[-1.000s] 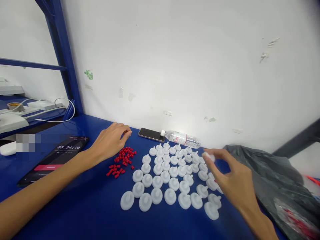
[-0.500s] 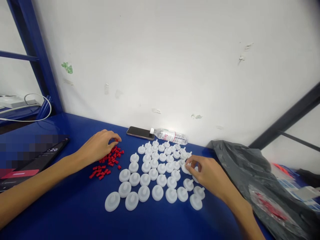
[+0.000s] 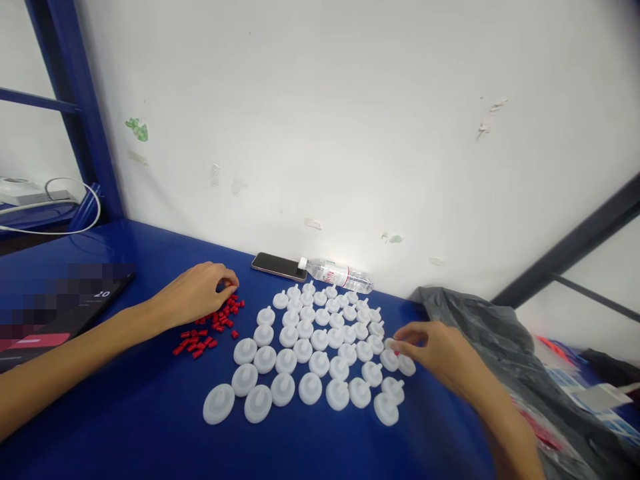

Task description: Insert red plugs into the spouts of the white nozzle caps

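Over red caps [image 3: 219, 327] left loose, my left hand [image 3: 203, 291] curls; my right hand [image 3: 440, 351] touches laid-out stemmed discs [image 3: 319, 364]; grips unclear.

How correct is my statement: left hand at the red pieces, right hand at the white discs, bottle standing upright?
Not upright: the head view shows the bottle lying on its side. The left hand is at the red pieces, the right hand at the white discs.

Likely a workshop: blue rack [image 3: 89, 117]
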The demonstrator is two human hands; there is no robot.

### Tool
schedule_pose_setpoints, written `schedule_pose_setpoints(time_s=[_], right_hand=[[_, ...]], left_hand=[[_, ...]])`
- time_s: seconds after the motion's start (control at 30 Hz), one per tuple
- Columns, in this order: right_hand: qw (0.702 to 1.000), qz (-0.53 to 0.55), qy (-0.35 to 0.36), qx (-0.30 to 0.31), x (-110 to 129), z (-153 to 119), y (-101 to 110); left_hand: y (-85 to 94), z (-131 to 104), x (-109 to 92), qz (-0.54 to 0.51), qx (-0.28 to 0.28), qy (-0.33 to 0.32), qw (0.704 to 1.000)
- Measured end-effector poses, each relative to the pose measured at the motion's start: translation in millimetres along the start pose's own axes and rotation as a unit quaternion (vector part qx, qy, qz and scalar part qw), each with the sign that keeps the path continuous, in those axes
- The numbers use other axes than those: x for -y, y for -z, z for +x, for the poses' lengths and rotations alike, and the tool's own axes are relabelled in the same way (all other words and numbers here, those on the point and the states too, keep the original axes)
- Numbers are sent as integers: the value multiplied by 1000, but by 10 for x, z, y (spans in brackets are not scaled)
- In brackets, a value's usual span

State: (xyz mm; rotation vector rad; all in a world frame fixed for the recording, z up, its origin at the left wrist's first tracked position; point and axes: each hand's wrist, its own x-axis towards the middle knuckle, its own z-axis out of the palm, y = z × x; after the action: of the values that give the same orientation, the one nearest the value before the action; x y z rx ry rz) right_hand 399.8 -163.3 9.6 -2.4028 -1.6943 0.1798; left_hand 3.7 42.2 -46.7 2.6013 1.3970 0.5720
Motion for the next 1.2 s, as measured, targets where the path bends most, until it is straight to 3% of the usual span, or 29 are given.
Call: schedule_pose_setpoints(time_s=[0.1, 0.17, 0.27, 0.4, 0.57, 0.63, 0.73, 0.93, 1.03, 1.2], right_hand=[[999, -10, -8, 49, -67, 4, -42], [999, -8, 5, 47, -77, 2, -46], [997, 62, 42, 0, -30, -16, -2], [972, 200, 102, -70, 183, -76, 30], [965, 120, 182, -147, 511, -172, -168], [949, 106, 244, -171, 620, -225, -285], [922, 106, 325, -184, 797, -336, -422], [861, 111, 447, -215, 1126, -533, -529], [838, 127, 478, -233, 1194, -563, -551], [831, 141, 477, -249, 1219, -572, -540]], left_hand=[[14, -17, -25, 6, -3, -6, 1000], [27, -30, -49, 11, -5, -10, 1000], [43, -46, -83, 18, -10, -13, 1000], [58, -60, -113, 23, -23, -15, 999], [137, -97, -209, 26, -46, -28, 998], [193, -146, -322, 15, -69, -75, 995], [257, -280, -591, -22, -126, -213, 969], [190, -600, -1124, -4, -136, -420, 897], [116, -665, -1209, 12, -124, -453, 883], [81, -699, -1215, -96, -49, -416, 903]])
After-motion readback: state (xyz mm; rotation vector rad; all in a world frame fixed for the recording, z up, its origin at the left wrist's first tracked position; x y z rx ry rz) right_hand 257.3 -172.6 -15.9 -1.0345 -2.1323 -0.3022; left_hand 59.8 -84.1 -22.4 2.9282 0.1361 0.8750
